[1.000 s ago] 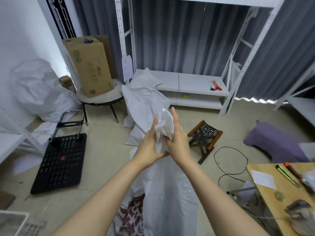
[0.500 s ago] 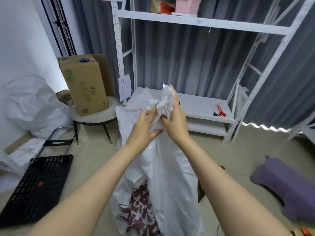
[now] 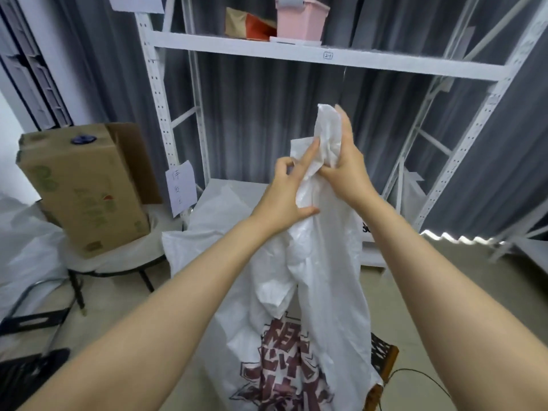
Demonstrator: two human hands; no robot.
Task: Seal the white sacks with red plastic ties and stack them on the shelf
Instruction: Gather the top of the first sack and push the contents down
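The white sack (image 3: 320,277) hangs in front of us with its long axis almost upright. Its bunched mouth points up and leans slightly to the right, and its body falls down toward the floor, where dark red printed characters face us. The right hand (image 3: 345,170) is closed round the gathered neck, with the fingers wrapped on the far side and a crumpled tuft of fabric standing out above them. The left hand (image 3: 284,197) is just beside it on the left. Its index finger and thumb lie stretched against the fabric, the other fingers are curled in toward the palm, and we see nothing gripped in them. Behind the sack a second white sack (image 3: 213,209) lies on the low board of the shelf (image 3: 326,54). A pink container (image 3: 301,17) stands on the shelf's upper board. A paper note (image 3: 181,191) hangs on the shelf's left post. Further left, a cardboard box (image 3: 80,188) stands tilted on a small round stool (image 3: 118,262).
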